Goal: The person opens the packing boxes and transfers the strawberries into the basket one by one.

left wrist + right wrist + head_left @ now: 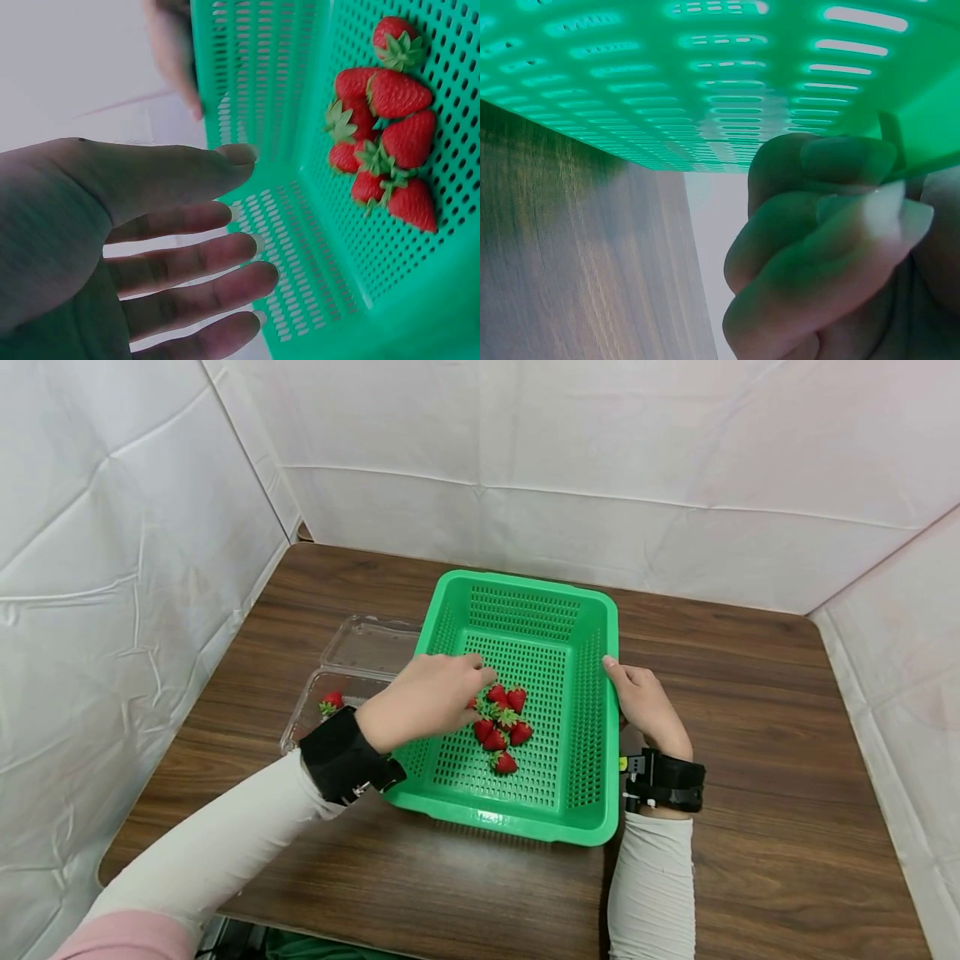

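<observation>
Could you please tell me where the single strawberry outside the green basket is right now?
In the head view, the lone strawberry lies in the clear plastic container, left of the green basket, just beyond the left wrist.

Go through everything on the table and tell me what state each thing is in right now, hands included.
Green basket: upright, holding strawberries.
Strawberries: clustered on the basket floor.
Clear clamshell: lid open, one strawberry inside.
Left hand: open, over the strawberries.
Right hand: gripping the basket's right rim.
</observation>
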Tool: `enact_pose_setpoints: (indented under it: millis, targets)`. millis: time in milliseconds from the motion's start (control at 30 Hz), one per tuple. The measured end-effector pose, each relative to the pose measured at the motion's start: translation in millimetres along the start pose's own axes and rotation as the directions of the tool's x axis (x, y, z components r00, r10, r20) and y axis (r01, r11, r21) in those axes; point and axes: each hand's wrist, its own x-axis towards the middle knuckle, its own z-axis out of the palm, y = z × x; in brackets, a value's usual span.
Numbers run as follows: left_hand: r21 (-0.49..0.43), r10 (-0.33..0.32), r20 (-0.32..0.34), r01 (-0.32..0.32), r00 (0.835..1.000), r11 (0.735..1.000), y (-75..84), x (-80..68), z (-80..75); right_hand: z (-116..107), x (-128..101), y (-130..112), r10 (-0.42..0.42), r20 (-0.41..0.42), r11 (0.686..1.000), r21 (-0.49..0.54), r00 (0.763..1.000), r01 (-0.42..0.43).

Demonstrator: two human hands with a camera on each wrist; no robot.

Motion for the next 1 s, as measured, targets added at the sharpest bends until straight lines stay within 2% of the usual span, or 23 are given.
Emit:
enact_pose_setpoints:
  millis: [133,300,467,633,1000]
  targets:
    - [0.003,-0.038,-0.031,0.038,0.999,0.999,-9.9,-9.4,-5.0,0,0,1,-0.006,-0.001,1.0,-0.001,1.0,0.006]
    - [-0.026,-0.124,-0.014,0.124,0.992,0.992,-24.8,-22.8,-10.8,-1,0,-2,0.009,0.004,1.0,0.004,1.0,-0.009]
    - [-0.086,-0.194,-0.005,0.192,0.981,0.978,-43.3,-36.2,-11.4,-2,-8,-19,0.018,0.015,1.0,0.015,1.0,-0.018]
    - [-0.11,-0.239,-0.01,0.237,0.971,0.965,-63.3,-51.2,-4.9,-2,-16,-33,0.016,0.017,1.0,0.005,1.0,-0.016]
    - [-0.167,-0.332,0.111,0.347,0.937,0.923,-99.2,-77.8,23.8,-3,-17,-35,0.023,0.02,1.0,0.009,1.0,-0.024]
